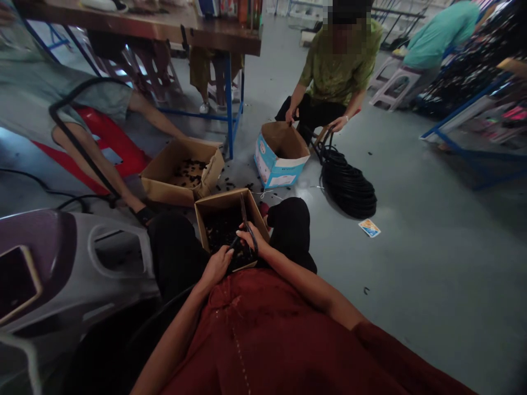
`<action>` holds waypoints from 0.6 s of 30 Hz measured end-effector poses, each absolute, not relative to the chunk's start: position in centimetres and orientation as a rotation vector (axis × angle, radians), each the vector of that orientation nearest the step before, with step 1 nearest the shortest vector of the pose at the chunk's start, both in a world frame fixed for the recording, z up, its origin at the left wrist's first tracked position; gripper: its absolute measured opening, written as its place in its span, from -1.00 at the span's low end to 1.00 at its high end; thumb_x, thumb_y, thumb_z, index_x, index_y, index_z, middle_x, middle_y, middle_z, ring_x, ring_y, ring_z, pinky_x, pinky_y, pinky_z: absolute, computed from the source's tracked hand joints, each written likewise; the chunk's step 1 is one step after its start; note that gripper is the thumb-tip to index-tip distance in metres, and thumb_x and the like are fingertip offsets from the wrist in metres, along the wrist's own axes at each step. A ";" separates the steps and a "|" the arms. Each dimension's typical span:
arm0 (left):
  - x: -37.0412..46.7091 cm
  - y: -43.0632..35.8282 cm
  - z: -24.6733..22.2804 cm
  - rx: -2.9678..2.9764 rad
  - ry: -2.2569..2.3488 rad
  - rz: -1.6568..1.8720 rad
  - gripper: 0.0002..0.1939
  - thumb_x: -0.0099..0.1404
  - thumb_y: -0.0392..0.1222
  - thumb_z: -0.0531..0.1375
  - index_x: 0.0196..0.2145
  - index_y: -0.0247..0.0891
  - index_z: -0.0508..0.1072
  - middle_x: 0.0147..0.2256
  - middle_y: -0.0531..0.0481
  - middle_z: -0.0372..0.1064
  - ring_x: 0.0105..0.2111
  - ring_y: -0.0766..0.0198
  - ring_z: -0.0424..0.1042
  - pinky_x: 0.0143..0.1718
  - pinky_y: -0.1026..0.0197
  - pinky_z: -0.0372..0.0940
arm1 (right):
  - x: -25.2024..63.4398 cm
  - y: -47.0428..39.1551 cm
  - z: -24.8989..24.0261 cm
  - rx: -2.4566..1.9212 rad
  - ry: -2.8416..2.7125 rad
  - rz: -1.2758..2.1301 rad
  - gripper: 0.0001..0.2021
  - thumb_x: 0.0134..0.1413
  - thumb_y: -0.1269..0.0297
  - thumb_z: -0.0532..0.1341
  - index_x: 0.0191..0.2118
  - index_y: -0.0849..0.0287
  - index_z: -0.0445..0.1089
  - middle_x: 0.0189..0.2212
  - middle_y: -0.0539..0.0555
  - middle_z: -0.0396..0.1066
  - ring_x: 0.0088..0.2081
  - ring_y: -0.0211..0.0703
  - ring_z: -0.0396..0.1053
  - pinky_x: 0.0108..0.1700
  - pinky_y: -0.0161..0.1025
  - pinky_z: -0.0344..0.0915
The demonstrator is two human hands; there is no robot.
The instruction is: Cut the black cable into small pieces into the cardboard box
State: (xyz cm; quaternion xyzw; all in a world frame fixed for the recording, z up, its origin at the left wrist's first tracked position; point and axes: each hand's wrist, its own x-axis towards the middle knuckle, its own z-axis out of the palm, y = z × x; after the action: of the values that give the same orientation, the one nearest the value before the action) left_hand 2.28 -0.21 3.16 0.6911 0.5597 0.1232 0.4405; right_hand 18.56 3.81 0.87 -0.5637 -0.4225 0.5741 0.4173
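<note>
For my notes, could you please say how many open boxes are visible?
3: the near brown box between the knees, a second brown box ahead to its left, and a blue box ahead to its right; others may be hidden.

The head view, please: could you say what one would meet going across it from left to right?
Dark-screened device → rear brown carton → blue carton → black coil → person in teal.

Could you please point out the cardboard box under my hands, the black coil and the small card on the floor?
Cardboard box [220, 201]: head view, far wall.
Black coil [349, 189]: head view, middle of its loops.
Small card [369, 228]: head view, printed face.
</note>
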 end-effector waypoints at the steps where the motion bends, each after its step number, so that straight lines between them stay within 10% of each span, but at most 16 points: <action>1: 2.3 -0.2 3.0 1.691 1.372 0.319 -0.59 0.33 -0.04 -0.15 -0.06 -0.30 0.30 -0.35 -0.04 0.39 -0.38 0.30 0.36 -0.32 0.29 0.20 | 18.6 3.8 1.1 -1.403 -1.111 1.407 -0.73 -0.11 0.19 0.17 -0.25 0.10 0.14 -0.63 -0.16 0.16 -0.62 -0.32 0.19 -0.58 -0.34 0.16; 13: 1.7 -0.1 2.0 1.577 1.422 0.499 -0.67 0.26 -0.14 -0.01 -0.13 -0.31 0.42 -0.30 -0.04 0.41 -0.31 0.32 0.35 -0.25 0.32 0.20 | 18.2 2.0 -0.1 -1.495 -1.116 1.355 -0.67 -0.13 0.09 0.17 -0.23 0.10 0.15 -0.58 -0.12 0.21 -0.57 -0.29 0.26 -0.48 -0.30 0.23; 18: -0.4 0.5 0.0 1.113 1.490 0.821 -0.57 0.24 -0.09 0.01 -0.01 -0.37 0.35 -0.50 0.06 0.27 -0.60 0.46 0.13 -0.55 0.37 0.08 | 18.5 1.1 -1.7 -1.559 -1.109 1.359 -0.58 -0.14 -0.02 0.18 -0.18 0.09 0.17 -0.45 -0.05 0.32 -0.49 -0.27 0.31 -0.43 -0.28 0.25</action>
State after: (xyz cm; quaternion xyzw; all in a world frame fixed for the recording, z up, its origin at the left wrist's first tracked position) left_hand -0.38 0.46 0.02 0.4654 0.6232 0.3435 0.5263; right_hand 18.47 1.07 -1.74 -0.6124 -0.4357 0.5341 0.3871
